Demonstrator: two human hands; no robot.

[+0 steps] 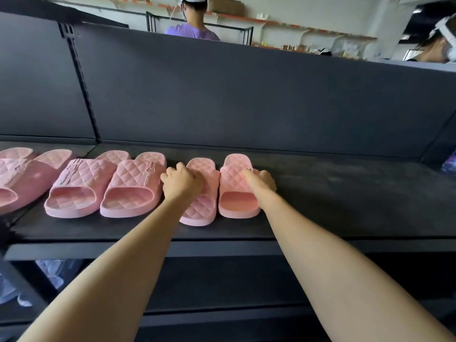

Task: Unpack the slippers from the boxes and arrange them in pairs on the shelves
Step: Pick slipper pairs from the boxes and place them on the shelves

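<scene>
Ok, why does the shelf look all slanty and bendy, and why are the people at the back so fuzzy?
Head view: the wide lens tilts and bends the black shelf and stretches the forearms; the person in the purple shirt at the back is soft and smeared; the far-left pink slippers blur too; the rightmost pair of slippers is sharp; light is soft, shadows faint.

You're in what looks like a shop: a dark display shelf (345,198) with a slotted upright (81,80) and back panel (246,95) shows 3 pairs of pink slippers (133,188). Behind it, wall shelves (283,23) on orange brackets hold small bottles (287,47) and cartons (228,6).
</scene>
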